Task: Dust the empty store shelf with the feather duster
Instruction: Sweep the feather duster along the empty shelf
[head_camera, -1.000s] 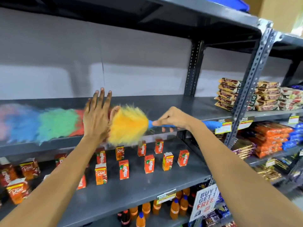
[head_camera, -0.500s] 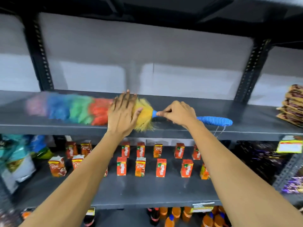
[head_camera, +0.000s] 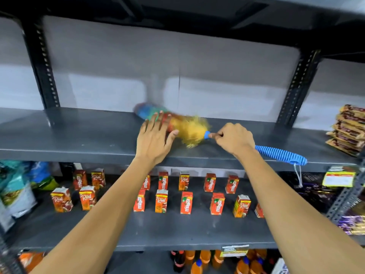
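The feather duster (head_camera: 189, 128) lies on the empty dark grey shelf (head_camera: 83, 135), its rainbow head blurred and angled toward the back wall. My right hand (head_camera: 234, 138) grips its blue ribbed handle (head_camera: 280, 155) close to the yellow feathers; the handle's end and cord stick out past the shelf's front edge. My left hand (head_camera: 155, 138) rests flat on the shelf with fingers spread, touching the feathers and hiding part of the head.
Stacked snack packets (head_camera: 349, 129) fill the shelf's right end. Black slotted uprights (head_camera: 44, 68) stand at the back left and right. Juice cartons (head_camera: 185, 202) line the shelf below, bagged goods (head_camera: 17, 190) sit lower left, bottles (head_camera: 199, 262) lowest.
The duster head has swung from pointing far left to pointing back toward the wall. Both hands stay on the shelf; the view has shifted slightly left.
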